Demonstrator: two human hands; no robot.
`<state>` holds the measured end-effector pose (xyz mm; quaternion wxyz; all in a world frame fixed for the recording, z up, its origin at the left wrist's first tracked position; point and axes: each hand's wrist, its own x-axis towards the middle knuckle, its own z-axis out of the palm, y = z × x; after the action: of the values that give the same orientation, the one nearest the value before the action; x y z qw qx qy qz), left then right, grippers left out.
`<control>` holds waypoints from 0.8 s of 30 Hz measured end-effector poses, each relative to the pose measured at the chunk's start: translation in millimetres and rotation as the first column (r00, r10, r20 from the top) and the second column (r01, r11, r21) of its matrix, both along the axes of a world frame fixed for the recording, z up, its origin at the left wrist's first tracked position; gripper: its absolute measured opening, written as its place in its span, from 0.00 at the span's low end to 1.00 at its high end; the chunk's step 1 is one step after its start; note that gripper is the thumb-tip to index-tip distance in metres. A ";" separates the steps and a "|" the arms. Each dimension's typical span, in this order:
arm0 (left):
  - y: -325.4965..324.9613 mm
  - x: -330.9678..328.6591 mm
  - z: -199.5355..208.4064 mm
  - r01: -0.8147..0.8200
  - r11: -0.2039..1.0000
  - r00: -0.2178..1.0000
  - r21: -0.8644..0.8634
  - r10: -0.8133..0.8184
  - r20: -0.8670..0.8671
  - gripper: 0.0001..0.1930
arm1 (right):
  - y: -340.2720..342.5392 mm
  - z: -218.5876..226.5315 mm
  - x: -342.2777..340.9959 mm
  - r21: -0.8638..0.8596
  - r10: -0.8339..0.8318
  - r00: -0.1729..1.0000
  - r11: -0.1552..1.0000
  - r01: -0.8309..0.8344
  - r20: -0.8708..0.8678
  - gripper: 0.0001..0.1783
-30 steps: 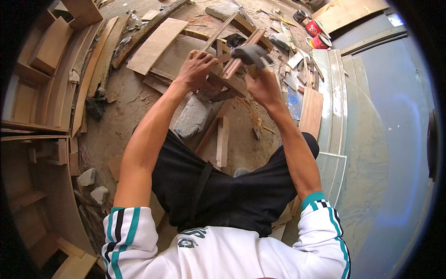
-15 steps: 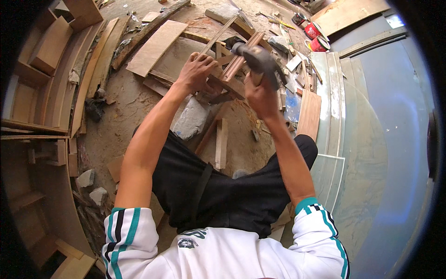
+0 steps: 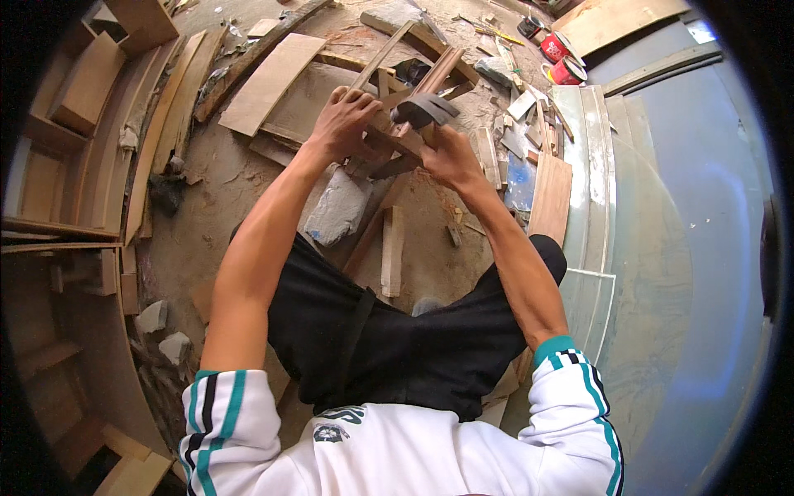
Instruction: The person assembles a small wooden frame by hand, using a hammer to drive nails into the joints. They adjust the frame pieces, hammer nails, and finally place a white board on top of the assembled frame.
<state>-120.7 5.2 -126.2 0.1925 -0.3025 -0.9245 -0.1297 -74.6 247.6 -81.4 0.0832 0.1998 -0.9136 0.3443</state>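
My right hand (image 3: 452,157) is closed around the handle of a claw hammer (image 3: 423,109). The dark hammer head is over the near end of a reddish-brown grooved wooden strip (image 3: 440,71), by the corner of a wooden frame; whether it touches the wood I cannot tell. My left hand (image 3: 342,126) grips the near board (image 3: 399,142) of that frame, fingers curled over it, just left of the hammer. Part of the board is hidden under the hand. A grey stone block (image 3: 339,207) lies below my left wrist.
Pale plywood (image 3: 273,83) leans at the upper left, beside wooden cabinet carcasses (image 3: 91,83). A short wood block (image 3: 393,252) lies between my legs. Wood offcuts (image 3: 550,194) and red cans (image 3: 567,71) are at the right, near large glass sheets (image 3: 653,248).
The hammer has swung down and to the left, to the frame's corner, with my right hand moving along. My left hand stays on the board, almost unmoved.
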 end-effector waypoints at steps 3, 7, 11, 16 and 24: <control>-13.5 6.3 -11.0 -0.014 1.000 1.000 -0.023 0.014 0.002 0.45 | -24.9 45.0 17.1 -0.195 -0.102 0.995 0.975 0.103 0.012 0.12; -2.1 2.5 7.1 0.023 0.999 0.999 0.029 -0.024 0.036 0.41 | -13.2 1.5 11.0 -0.125 0.008 0.971 0.991 -0.038 -0.238 0.15; -3.9 3.4 -2.3 0.008 0.999 1.000 -0.042 -0.007 0.010 0.43 | -13.2 -1.8 1.8 -0.013 0.068 0.996 0.998 -0.069 -0.060 0.24; -9.5 8.8 -4.8 0.004 1.000 1.000 0.005 -0.004 0.024 0.40 | -30.1 59.7 20.4 -0.225 -0.043 0.970 0.974 -0.012 -0.238 0.18; -8.4 3.7 -8.3 0.011 1.000 1.000 -0.026 -0.010 0.003 0.45 | -17.2 32.4 11.6 -0.012 -0.061 0.998 0.998 0.061 0.015 0.19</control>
<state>-117.0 -3.2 -134.5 0.1864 -0.3096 -0.9248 -0.1193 -63.0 230.4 -49.0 0.0883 0.1690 -0.9176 0.3487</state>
